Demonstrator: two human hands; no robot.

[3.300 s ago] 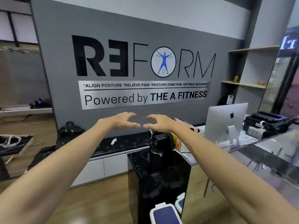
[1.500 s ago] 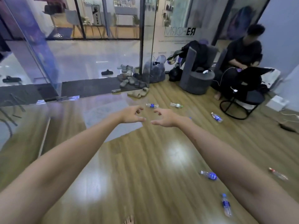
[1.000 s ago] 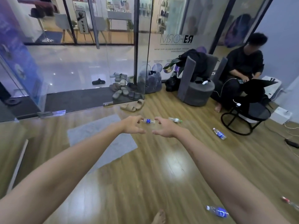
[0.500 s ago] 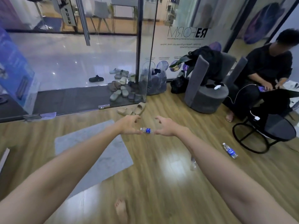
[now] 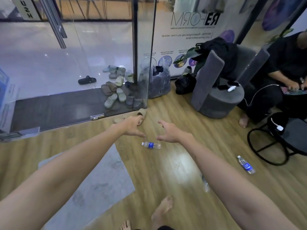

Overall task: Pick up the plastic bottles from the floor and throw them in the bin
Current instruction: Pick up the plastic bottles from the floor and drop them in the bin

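A clear plastic bottle with a blue label lies on its side on the wooden floor, just below and between my two hands. My left hand and my right hand are stretched out in front of me, fingers loosely curled, holding nothing. A second blue-labelled bottle lies to the right near a black round stool. A third, clear bottle is partly hidden behind my right forearm. No bin is in view.
A grey mat lies at lower left. A glass door with a pile of sandals stands ahead. A grey chair and a seated person are at right, beside a black stool. My bare feet are below.
I have walked closer to the glass door; the blue-labelled bottle now lies below my hands instead of between them. My hands have spread slightly apart.
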